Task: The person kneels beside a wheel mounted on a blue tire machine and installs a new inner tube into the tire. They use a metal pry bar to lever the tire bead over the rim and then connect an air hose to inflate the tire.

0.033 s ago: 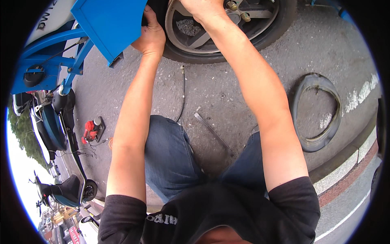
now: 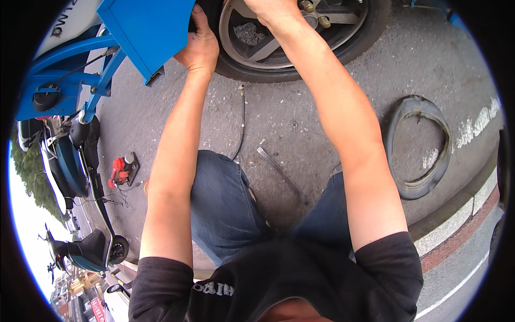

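Observation:
A spoked metal wheel (image 2: 276, 60) with a black tyre (image 2: 348, 56) fills the top middle. My left hand (image 2: 201, 51) is at the tyre's left side, beside a blue metal panel (image 2: 145, 35). Its thumb points up along the tyre, while its fingers pass behind the panel, so its grip is hidden. Over the wheel's upper part is my right hand (image 2: 274, 9). The top edge of the picture cuts off its fingers. Brass-coloured nuts (image 2: 324, 22) sit around the hub, right of that hand.
An inner tube (image 2: 394, 147) lies on the asphalt at right. Between my knees is a flat metal bar (image 2: 281, 174), and a black hose (image 2: 242, 118) runs near my left knee. Farther left are a small red device (image 2: 120, 170) with wires and parked scooters (image 2: 88, 249).
My right hand has shifted slightly up and to the right over the wheel. The left hand stays at the tyre's side. The whole view has moved a little.

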### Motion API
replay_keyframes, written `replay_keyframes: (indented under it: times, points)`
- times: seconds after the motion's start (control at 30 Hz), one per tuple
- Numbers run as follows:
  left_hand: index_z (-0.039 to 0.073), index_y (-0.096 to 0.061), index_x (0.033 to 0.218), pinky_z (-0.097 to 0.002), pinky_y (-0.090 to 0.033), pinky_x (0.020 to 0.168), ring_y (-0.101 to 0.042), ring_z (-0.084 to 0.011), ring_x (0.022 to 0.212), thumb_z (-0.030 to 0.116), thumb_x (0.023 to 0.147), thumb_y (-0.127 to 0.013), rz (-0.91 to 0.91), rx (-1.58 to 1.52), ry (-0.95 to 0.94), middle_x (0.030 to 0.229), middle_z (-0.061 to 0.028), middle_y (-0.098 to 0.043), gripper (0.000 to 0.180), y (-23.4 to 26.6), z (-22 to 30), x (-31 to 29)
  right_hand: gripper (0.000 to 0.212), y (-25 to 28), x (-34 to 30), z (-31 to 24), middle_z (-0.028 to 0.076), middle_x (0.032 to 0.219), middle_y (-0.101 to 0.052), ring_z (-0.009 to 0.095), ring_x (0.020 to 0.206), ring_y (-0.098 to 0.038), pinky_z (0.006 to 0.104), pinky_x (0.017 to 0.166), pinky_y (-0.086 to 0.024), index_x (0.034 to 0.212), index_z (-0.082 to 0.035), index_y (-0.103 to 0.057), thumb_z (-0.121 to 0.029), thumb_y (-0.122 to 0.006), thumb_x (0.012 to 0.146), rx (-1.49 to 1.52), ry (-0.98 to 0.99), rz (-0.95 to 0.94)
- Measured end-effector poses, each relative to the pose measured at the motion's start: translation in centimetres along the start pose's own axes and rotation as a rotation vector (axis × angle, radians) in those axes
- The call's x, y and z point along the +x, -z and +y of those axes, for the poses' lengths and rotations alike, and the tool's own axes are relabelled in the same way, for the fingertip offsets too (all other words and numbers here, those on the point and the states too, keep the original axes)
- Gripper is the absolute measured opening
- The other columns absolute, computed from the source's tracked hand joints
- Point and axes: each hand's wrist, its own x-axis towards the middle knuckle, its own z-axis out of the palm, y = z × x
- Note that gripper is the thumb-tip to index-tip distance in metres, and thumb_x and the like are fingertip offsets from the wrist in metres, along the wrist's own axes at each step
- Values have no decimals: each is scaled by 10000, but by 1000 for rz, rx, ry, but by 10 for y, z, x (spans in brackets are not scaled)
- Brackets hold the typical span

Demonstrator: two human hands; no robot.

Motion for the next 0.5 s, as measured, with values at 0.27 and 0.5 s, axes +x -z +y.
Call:
replay_keyframes:
  times: [0.27,0.5]
  points:
    - [-121,-451,1416,-410,-389,1138,-554,-381,1299,678,975,-559,53,-211,177,1434,-269,-560,919,1,-6,-36,298,27,37,0,95,877,-708,170,749,-628,335,679,-493,915,87,-736,-196,-821,881,487,-169,18]
    - [-125,-455,1404,-423,-437,1097,-591,-407,1255,683,941,-604,-31,-161,183,1356,-275,-613,943,-10,-32,-27,288,17,34,7,80,876,-696,162,735,-602,327,662,-472,922,76,-730,-190,-830,875,557,-90,32]
